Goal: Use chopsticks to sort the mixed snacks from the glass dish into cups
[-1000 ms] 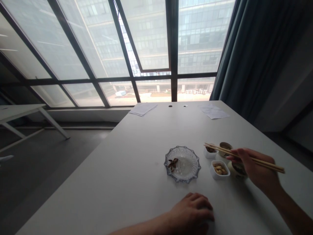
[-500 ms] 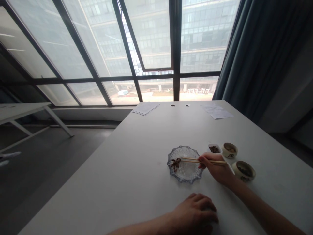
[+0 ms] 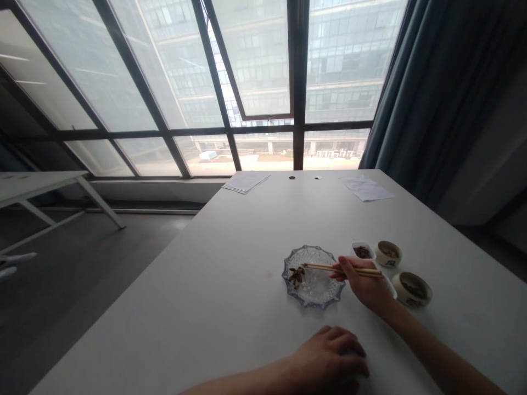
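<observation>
My right hand (image 3: 366, 285) is closed around a pair of wooden chopsticks (image 3: 329, 268). Their tips are over the scalloped clear glass plate (image 3: 317, 291), just right of the dark brown star anise (image 3: 295, 277) lying on its left side. Between tips and star anise a small gap shows. Below the plate, my left hand (image 3: 329, 356) rests on the white table, fingers loosely bent and nothing visible in them. Just beyond my right hand stands a small white dish (image 3: 362, 251) of dark brown pieces. Another white dish (image 3: 391, 288) is mostly hidden behind that hand.
Two cream-coloured bowls with dark contents, a farther one (image 3: 388, 254) and a nearer one (image 3: 411, 289), stand right of the plate. Paper sheets lie at the table's far left (image 3: 246, 182) and far right (image 3: 366, 187). Windows and a blue curtain (image 3: 395, 109) are beyond.
The chopstick tips have come away from the star anise, which stays on the plate's left side. My right hand has shifted very little; my left hand keeps its place.
</observation>
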